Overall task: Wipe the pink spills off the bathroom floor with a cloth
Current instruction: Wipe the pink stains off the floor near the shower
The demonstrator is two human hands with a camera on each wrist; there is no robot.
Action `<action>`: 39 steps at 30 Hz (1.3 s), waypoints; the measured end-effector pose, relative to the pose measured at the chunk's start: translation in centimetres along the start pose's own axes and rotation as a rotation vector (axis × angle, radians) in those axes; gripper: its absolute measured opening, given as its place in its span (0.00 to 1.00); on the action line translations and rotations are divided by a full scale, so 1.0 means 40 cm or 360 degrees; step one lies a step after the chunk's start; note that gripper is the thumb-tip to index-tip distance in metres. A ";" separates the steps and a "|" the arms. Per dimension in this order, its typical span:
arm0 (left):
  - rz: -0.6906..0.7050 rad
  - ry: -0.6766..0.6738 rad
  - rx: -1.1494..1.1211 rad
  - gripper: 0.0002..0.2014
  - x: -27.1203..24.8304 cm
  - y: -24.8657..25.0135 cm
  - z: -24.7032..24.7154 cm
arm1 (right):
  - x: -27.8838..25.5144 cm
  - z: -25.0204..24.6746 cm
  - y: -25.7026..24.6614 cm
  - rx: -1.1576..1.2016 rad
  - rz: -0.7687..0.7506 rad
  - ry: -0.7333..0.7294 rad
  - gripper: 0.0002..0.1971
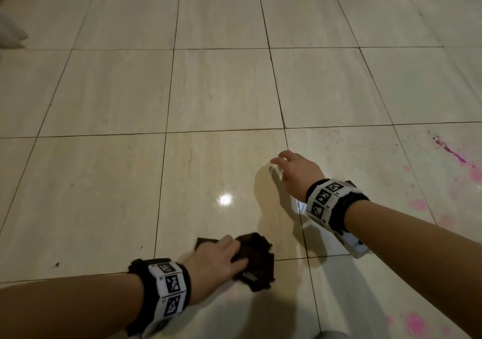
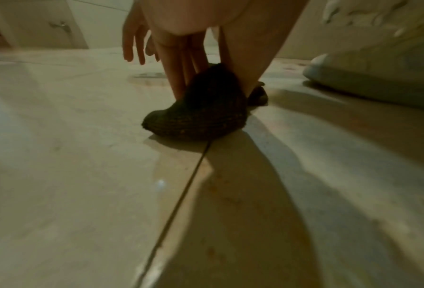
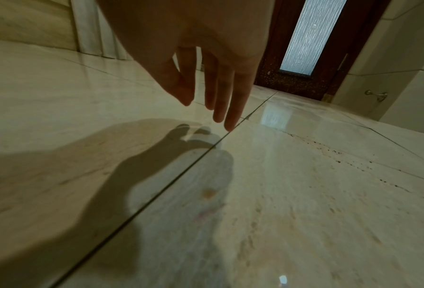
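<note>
Cloth [image 1: 254,257], dark and coarse-woven, lies bunched on the floor [image 1: 104,182] near the person, across a grout line; the left hand [image 1: 216,257] is on top of it, fingers [image 2: 173,64] reaching down over the bundle with the thumb on the other side, so it looks gripped rather than merely pressed, though the blur leaves some doubt. The right hand [image 1: 297,171] hovers just above the tile further out, holding nothing, its fingers [image 3: 237,97] straight and slightly spread; its shadow falls beneath it.

Pink spills [image 1: 417,204] sit well off to the right: a dark magenta streak [image 1: 451,152] on the far tile, paler round blotches below it, and more blotches [image 1: 414,323] at the lower right corner; the cloth touches none of them. Judging from that, wiping is partly in hand at most, with the plain stains still waiting; the next move likely calls for carrying or sliding the cloth rightward across two tiles and pressing down on the blotches.

Glossy cream tiles with dark joints reflect a lamp; dark specks [image 3: 339,155] trail along one joint; a brown door [image 3: 314,48] with a frosted pane stands beyond, and a pale bulky shape [image 2: 378,81] rests on the floor in the left wrist view.
</note>
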State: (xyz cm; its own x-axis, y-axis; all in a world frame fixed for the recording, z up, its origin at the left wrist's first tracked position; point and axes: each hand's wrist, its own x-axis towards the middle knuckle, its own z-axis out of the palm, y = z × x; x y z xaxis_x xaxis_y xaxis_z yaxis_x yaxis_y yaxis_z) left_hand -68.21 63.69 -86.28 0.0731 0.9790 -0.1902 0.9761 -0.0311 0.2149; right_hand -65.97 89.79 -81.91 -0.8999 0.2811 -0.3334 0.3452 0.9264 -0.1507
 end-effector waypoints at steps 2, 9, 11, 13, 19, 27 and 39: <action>-0.0060 0.0061 -0.0149 0.26 0.003 -0.011 -0.035 | 0.000 -0.001 -0.004 0.0006 -0.0012 -0.0001 0.21; -0.1008 0.0483 -0.0210 0.22 0.080 -0.304 -0.226 | 0.004 -0.018 0.013 0.0060 0.0063 0.0054 0.21; -0.1352 0.0151 -0.0103 0.24 0.070 -0.406 -0.225 | 0.007 -0.019 0.022 0.0060 0.0091 0.0072 0.22; -0.1504 -0.0043 -0.0086 0.25 0.056 -0.444 -0.201 | 0.007 -0.014 0.030 0.0059 0.0104 0.0087 0.23; -0.1191 -0.0070 0.0062 0.28 0.040 -0.339 -0.127 | -0.010 0.006 0.046 0.0061 0.0097 0.0033 0.21; -0.0299 0.0131 -0.0024 0.44 -0.023 -0.079 -0.016 | -0.021 0.031 0.000 0.0084 -0.0186 0.0084 0.23; -0.0918 0.0215 -0.0230 0.27 -0.098 -0.269 -0.107 | -0.138 0.178 -0.189 -0.0084 -0.1349 0.0129 0.33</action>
State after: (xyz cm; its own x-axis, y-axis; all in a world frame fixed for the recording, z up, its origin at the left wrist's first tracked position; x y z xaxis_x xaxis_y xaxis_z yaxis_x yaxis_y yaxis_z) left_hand -79.87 61.05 -83.76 -0.4948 0.8471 -0.1936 0.8124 0.5301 0.2429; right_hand -61.73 79.46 -85.56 -0.8657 -0.4971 -0.0595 -0.4644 0.8418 -0.2751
